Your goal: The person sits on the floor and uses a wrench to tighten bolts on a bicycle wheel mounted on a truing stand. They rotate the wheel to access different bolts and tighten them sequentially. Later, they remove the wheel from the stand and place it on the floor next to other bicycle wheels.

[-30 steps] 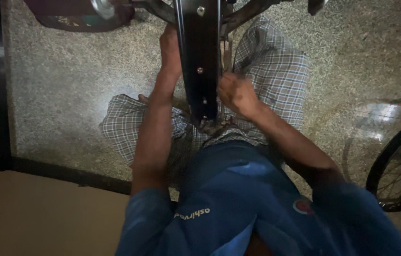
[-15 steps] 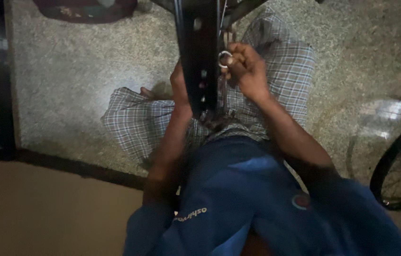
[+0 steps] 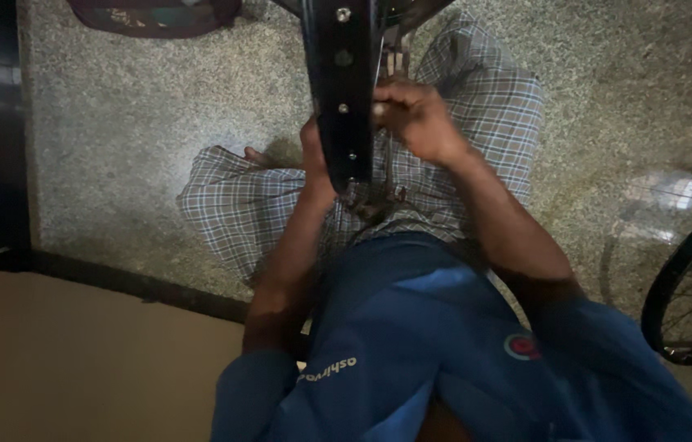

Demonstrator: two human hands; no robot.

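Centrally, the black wheel rim (image 3: 344,90) is standing edge-on above the seated person's lap. The left hand (image 3: 313,155) is reaching up behind it, its grip hidden, so its state cannot be told. The right hand (image 3: 415,119) is curling narrow-gripped against the rim's right side.

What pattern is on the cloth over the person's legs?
A grey-and-white check on the cloth, seen in the head view.

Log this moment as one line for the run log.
left hand: behind black wheel rim, grip hidden | right hand: closed at rim's right side | seated on speckled floor
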